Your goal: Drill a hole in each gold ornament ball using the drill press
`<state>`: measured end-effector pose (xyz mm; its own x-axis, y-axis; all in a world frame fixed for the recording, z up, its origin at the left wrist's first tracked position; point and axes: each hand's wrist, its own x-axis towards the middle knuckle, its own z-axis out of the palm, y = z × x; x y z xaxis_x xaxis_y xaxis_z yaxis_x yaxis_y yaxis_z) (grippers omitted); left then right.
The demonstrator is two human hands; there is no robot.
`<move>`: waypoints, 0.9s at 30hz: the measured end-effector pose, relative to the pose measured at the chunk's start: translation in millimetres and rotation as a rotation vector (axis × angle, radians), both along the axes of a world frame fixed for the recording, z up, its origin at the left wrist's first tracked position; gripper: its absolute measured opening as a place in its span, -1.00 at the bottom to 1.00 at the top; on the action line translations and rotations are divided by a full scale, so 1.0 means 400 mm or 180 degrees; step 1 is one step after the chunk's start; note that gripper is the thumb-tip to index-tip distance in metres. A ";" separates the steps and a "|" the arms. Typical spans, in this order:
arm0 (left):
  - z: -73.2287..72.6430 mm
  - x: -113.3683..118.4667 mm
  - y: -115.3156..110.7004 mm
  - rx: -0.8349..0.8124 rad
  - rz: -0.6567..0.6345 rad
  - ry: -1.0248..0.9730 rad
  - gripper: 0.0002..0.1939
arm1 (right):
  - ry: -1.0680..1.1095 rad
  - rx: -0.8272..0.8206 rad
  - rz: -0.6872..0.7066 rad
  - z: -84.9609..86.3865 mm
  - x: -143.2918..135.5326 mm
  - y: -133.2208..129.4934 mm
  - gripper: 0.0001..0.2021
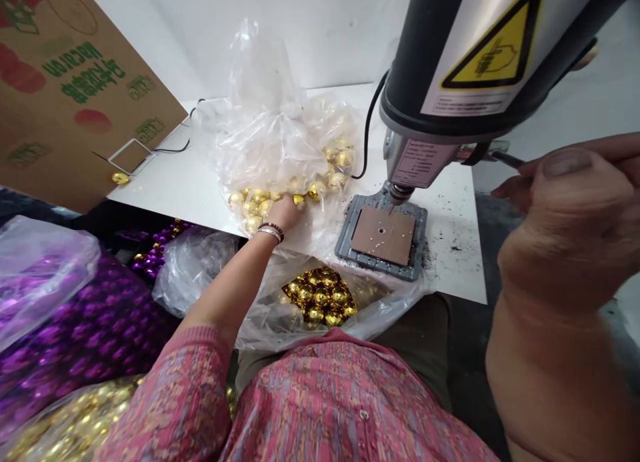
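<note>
My left hand (286,214) reaches into a clear plastic bag (273,145) of shiny gold balls (254,223) on the white table. Its fingers are mostly hidden among the balls, beside one gold ball (299,200). At the right, close to the camera, my right hand (565,215) has its fingers curled round the handle (507,159) of a drill press (420,82). Below the drill's chuck (400,193), a brown square plate with a small hole (384,235) lies on the grey metal base (345,242).
An open bag of gold balls (320,297) lies at my lap. Purple balls in plastic (85,329) fill the lower left, and a cardboard box (85,82) stands at the upper left. A black cable (367,132) runs behind the drill. Dark shavings dot the white table (463,215).
</note>
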<state>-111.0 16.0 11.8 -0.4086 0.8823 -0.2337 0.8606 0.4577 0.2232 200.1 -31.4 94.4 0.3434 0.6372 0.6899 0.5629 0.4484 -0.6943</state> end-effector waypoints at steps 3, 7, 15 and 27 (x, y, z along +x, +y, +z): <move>0.022 0.000 -0.028 0.0132 -0.0101 -0.0429 -0.50 | 0.0065 0.0104 -0.0017 0.004 -0.003 0.001 -0.69; 0.055 0.034 -0.069 0.0389 -0.0461 -0.2225 -0.58 | 0.0010 0.0090 0.0087 0.006 -0.006 -0.002 -0.69; -0.034 0.144 -0.060 -0.0191 -0.0220 -0.4713 -0.41 | 0.0122 0.0186 0.0517 0.028 -0.004 0.002 -0.71; -0.035 0.209 -0.063 0.0163 -0.0583 -0.3835 -0.62 | -0.0107 -0.0345 0.0549 0.143 -0.004 0.052 -0.70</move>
<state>-27.3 -9.1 -2.3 0.1772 0.9234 -0.3404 0.1411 0.3185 0.9374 198.5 -10.8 151.8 0.2008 0.7557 0.6233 0.5079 0.4638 -0.7259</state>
